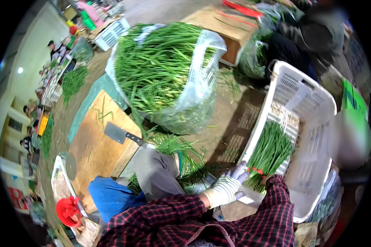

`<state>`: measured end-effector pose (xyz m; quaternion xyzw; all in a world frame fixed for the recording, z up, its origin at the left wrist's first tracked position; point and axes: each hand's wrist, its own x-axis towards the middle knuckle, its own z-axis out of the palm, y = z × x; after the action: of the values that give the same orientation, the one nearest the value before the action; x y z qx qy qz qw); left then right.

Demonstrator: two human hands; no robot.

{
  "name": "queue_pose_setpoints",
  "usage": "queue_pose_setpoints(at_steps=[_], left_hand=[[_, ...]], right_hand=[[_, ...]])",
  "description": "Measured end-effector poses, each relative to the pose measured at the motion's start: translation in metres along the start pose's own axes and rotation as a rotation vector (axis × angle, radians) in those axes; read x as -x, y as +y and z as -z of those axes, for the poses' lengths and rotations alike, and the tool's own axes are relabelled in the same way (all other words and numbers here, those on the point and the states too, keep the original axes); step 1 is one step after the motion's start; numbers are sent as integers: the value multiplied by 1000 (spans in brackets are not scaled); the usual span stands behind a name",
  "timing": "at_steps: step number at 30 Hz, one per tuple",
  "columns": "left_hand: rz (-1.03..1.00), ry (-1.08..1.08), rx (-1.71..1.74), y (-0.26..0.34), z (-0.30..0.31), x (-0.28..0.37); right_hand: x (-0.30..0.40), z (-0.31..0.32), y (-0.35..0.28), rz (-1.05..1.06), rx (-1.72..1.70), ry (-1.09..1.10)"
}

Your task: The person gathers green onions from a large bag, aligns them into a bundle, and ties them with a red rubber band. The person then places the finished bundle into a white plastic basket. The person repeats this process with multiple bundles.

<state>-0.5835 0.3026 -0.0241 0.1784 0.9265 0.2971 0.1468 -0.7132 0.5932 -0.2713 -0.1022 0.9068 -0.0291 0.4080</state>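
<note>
A bundle of long green leafy stalks, probably garlic chives [270, 149], lies in a white plastic crate [315, 86]. Red tape [256, 170] binds it near the pale stem ends. My right hand [268, 179] is at those stem ends and grips the bundle from the side; my plaid sleeve and the stalks hide most of its fingers. My left hand [227, 186], in a white striped glove with purple fingers, spreads its fingers beside the crate's near left rim. Nothing shows in that hand.
A large plastic bag of loose stalks [160, 71] stands ahead. A cleaver [120, 133] rests on a wooden board [92, 148] at my left. Near it sits a red container [68, 212]. Loose stalks [185, 151] litter the floor by my feet. Another person [292, 49] sits beyond the crate.
</note>
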Motion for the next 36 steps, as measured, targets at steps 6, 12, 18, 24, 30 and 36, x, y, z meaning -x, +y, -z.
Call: queue_pose_setpoints(at_steps=[6,12,18,24,30,36], left_hand=[[-106,-132,484,-29,19,13],[-64,440,218,-70,95,34],[210,937,264,-113,150,10],[287,824,284,-124,176,0],[318,794,152,-143,173,-8],[229,808,139,-149,159,-5]], right_hand=[[94,131,-79,-206,-194,466],[191,260,-259,630,-382,1096],[140,375,-379,626,-193,1542],[37,423,-415,102,-85,1212],[33,428,-365,160,-407,974],[-67,405,-341,351,-1001,882]])
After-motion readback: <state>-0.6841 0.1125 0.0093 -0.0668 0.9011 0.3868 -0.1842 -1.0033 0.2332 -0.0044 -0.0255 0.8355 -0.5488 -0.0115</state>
